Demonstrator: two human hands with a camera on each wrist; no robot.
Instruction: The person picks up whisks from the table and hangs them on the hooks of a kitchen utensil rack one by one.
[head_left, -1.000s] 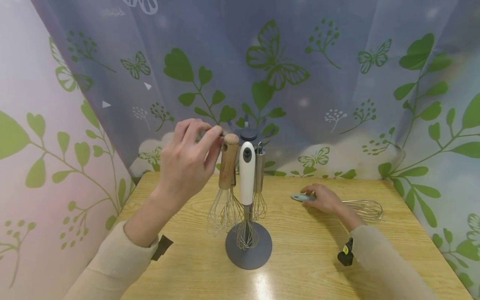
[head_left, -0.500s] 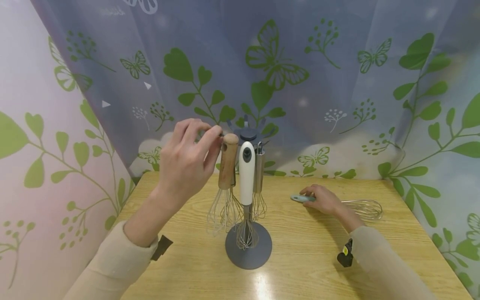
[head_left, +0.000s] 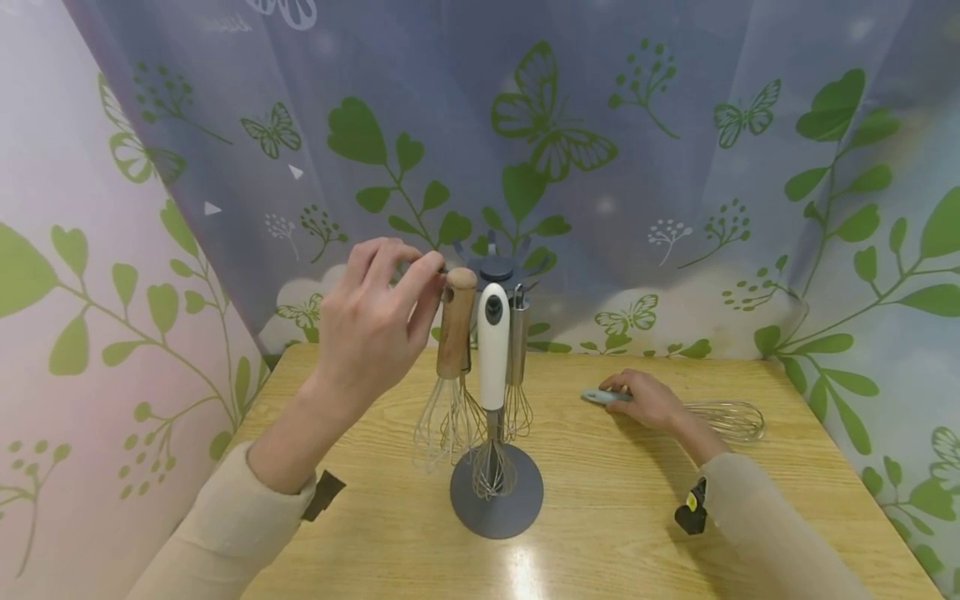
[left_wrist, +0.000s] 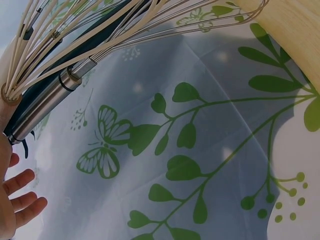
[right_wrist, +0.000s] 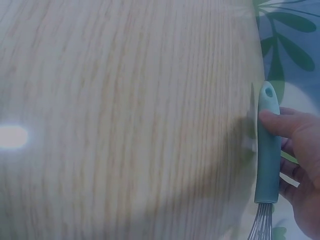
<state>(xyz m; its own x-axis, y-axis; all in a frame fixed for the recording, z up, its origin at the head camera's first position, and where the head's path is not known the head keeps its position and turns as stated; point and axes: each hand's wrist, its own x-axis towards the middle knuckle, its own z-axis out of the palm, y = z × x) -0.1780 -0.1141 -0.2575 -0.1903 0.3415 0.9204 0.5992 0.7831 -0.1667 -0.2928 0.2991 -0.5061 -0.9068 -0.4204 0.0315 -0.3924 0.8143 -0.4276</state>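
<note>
My left hand (head_left: 375, 321) is raised at the stand, thumb and forefinger pinching at the top of a wooden-handled whisk (head_left: 456, 333). That whisk hangs upright, wires down, on the dark grey whisk stand (head_left: 521, 504). In the left wrist view the other left fingers (left_wrist: 22, 200) are spread, and a steel-handled whisk (left_wrist: 45, 106) hangs beside the wires. My right hand (head_left: 647, 398) holds a whisk with a blue-green handle (head_left: 597, 397), low over the table to the right. The right wrist view shows the thumb across this handle (right_wrist: 268, 160), fingers behind it.
A white-handled whisk (head_left: 492, 358) hangs at the front of the stand, with another steel-handled whisk (head_left: 519, 342) on its right. Curved hooks ring the stand's top (head_left: 495, 268). A patterned curtain (head_left: 675, 183) closes off the back of the wooden table (head_left: 360, 500).
</note>
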